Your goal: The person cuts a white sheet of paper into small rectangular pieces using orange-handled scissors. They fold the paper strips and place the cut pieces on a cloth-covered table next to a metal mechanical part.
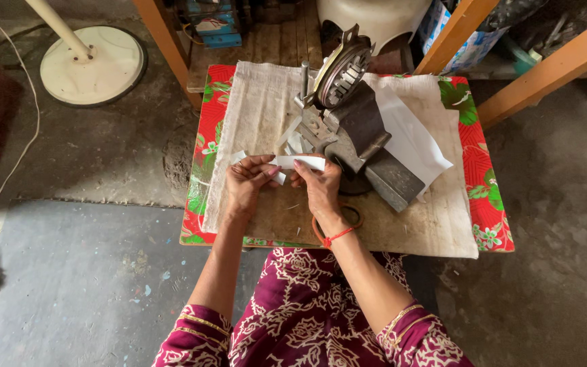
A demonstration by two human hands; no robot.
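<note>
A low table [490,224] covered with a red floral cloth and a stained pale sheet [259,115] stands on a bare grey concrete floor [103,149], between orange wooden frame legs; a white round fan base [93,64] sits off to the left. On the sheet rests a dark metal motor part [358,129], tilted, with white paper [412,136] under it and small paper cut-offs [295,141] beside it. Both hands meet just in front of it: the left hand [247,182] and right hand [317,187] pinch a narrow white paper strip [299,162] between fingertips, held just above the sheet. Orange-handled scissors [348,219] lie mostly hidden behind the right wrist. The shelf clutter at the top is cut off and hard to make out.
</note>
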